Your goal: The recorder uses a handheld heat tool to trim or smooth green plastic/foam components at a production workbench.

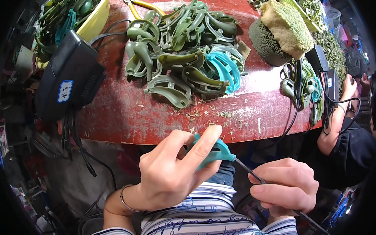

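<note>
My left hand (173, 167) is closed round a teal plastic piece (217, 153), below the table's front edge, its index finger lying along the top. My right hand (283, 186) grips a thin dark rod-like tool (251, 172), whose upper end meets the right end of the teal piece. Beyond my hands, a pile of curved olive-green plastic pieces (166, 93) lies on the worn red table (113, 124), with a brighter teal piece (225, 70) among them. Small green shavings (225, 115) are scattered nearer the edge.
Black devices (80, 67) with cables stand left and right. A yellow basket (94, 21) holds more pieces. Yellow-handled pliers (132, 7) lie at the back. Sponge blocks (286, 27), green leafy material (334, 50) and another pile (305, 88) are at right, beside a co-worker's arm (333, 133).
</note>
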Tool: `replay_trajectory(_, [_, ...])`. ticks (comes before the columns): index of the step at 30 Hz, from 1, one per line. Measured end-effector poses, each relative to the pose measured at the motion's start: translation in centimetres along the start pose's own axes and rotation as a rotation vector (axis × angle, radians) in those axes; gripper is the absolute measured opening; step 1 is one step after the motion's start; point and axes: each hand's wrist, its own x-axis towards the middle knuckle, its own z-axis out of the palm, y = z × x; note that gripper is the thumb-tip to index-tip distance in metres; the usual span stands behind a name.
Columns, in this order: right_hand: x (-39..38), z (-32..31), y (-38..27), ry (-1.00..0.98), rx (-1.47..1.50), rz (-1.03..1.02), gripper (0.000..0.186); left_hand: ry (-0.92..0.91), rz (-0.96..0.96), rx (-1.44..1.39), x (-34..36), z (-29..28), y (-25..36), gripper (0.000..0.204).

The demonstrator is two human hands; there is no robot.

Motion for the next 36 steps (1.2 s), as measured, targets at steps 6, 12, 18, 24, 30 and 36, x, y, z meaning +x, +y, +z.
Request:
replay_trajectory(6, [-0.5,-1.8,1.7,0.043,0.179,-0.132,0.031,0.024,-0.039,-0.114,0.3,0.3,-0.2,0.048])
replay_trajectory(12, [-1.8,0.2,1.5,0.328,0.161,0.099,0.035,-0.007,-0.102,-0.211,0.6,0.4,-0.1,0.045])
replay_trajectory(18, [-1.9,0.9,2.3,0.226,0.322,0.078,0.031,-0.026,-0.115,-0.292,1.1,0.4,-0.4,0.044])
replay_trajectory(24, [-1.6,0.4,1.9,0.253,0.128,0.232,0.019,-0.098,-0.242,-0.552,1.3,0.6,-1.1,0.029])
replay_trajectory(30, [2.6,2.9,6.1,0.278,-0.390,0.115,0.033,-0.179,-0.627,-1.509,1.6,0.8,-1.6,0.014])
replay_trajectory(36, [2.9,4.7,8.0,0.102,-0.634,0.094,0.039,-0.241,-0.704,-1.800,1.4,1.3,-2.5,0.010])
